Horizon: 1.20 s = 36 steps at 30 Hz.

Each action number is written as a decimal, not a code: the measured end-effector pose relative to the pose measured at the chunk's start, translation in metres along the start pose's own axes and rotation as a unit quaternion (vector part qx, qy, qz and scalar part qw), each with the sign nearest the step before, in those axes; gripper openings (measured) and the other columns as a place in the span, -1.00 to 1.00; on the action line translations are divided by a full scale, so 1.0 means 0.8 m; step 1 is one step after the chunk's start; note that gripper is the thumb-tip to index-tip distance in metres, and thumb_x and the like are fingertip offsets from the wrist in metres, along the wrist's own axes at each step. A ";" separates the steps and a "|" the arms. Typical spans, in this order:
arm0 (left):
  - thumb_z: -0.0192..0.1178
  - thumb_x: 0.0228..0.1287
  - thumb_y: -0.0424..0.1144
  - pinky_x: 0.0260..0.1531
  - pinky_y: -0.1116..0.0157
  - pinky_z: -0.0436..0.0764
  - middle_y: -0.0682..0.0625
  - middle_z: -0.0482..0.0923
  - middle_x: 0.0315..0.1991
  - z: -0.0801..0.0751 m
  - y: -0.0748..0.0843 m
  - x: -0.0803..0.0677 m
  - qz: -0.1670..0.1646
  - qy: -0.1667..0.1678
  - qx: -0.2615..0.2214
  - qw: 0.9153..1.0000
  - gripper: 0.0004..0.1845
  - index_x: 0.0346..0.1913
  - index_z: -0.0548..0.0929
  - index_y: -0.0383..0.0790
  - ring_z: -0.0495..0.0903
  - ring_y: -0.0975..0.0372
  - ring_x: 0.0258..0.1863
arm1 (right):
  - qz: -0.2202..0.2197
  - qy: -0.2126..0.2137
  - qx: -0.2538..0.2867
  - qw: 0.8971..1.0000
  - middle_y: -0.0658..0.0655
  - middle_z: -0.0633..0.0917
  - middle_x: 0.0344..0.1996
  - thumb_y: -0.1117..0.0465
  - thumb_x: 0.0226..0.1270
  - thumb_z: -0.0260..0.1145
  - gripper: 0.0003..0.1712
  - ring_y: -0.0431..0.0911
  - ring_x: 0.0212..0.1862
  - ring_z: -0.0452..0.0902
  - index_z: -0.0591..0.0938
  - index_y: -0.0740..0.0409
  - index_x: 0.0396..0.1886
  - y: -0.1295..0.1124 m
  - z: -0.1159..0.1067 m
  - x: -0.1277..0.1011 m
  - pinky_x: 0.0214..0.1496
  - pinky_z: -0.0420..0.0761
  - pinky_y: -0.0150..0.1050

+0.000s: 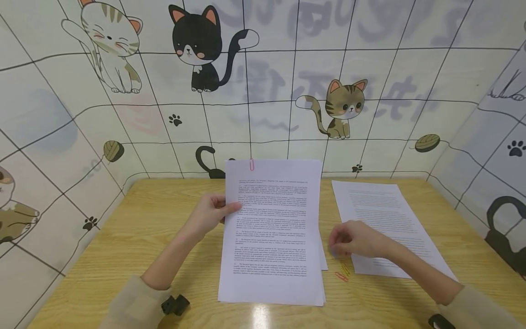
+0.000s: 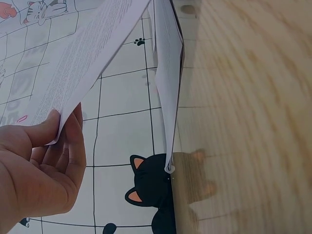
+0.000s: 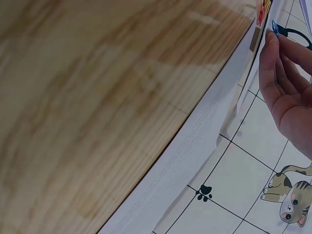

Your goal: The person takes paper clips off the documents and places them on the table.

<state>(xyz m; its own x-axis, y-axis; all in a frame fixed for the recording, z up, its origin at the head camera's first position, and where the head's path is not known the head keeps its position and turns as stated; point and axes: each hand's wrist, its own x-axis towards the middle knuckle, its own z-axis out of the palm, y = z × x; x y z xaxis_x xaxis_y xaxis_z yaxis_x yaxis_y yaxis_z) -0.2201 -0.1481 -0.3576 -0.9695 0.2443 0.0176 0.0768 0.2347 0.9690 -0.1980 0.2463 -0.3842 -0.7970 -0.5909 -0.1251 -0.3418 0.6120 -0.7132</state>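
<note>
Left hand: the left hand (image 1: 211,214) pinches the left edge of the clipped stack of printed sheets (image 1: 273,228), thumb on the front page and fingers behind it; the left wrist view shows the thumb and fingers (image 2: 68,141) closed on a paper edge.
Clipped stack: it stands tilted up from the bench (image 1: 135,237), its lower edge resting on the wood just ahead of the person and its top leaning away toward the wall.
Pink paper clip: a pink paper clip (image 1: 251,165) sits on the stack's top edge, up and to the right of the left hand.
Right hand: the right hand (image 1: 355,240) hovers low over the bench with fingers loosely curled; the right wrist view shows a small blue paper clip (image 3: 276,28) nipped at its fingertips.
Loose clips: a yellow clip (image 1: 345,269) and an orange clip (image 1: 340,276) lie on the wood just below the right hand, between the stack and the second sheet.
Second sheet: a second sheet (image 1: 386,219) of printed text lies flat on the bench under and beyond the right hand, its forearm crossing it.
Surround: a cat-patterned wall (image 1: 345,59) rises behind and to both sides of the hands.
</note>
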 end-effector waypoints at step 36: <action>0.30 0.37 -0.35 -0.34 0.26 0.64 -0.17 0.76 -0.23 0.001 -0.002 0.000 -0.004 -0.009 -0.004 1.000 -0.74 0.04 0.70 -0.42 0.71 0.11 -0.39 | -0.016 0.228 -0.037 0.973 0.11 0.72 -0.08 0.17 0.50 0.29 -0.75 -0.19 -0.19 0.65 0.64 0.19 0.05 -0.016 -0.066 -0.016 -0.17 0.66 -0.30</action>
<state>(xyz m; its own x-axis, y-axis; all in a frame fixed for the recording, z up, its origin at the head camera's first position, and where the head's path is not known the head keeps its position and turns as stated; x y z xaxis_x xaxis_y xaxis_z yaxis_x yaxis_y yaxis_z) -0.2204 -0.1476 -0.3590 -0.9659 0.2587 0.0062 0.0676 0.2292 0.9710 -0.2100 0.2741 -0.3370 -0.9180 -0.3250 0.2275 -0.3909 0.6433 -0.6583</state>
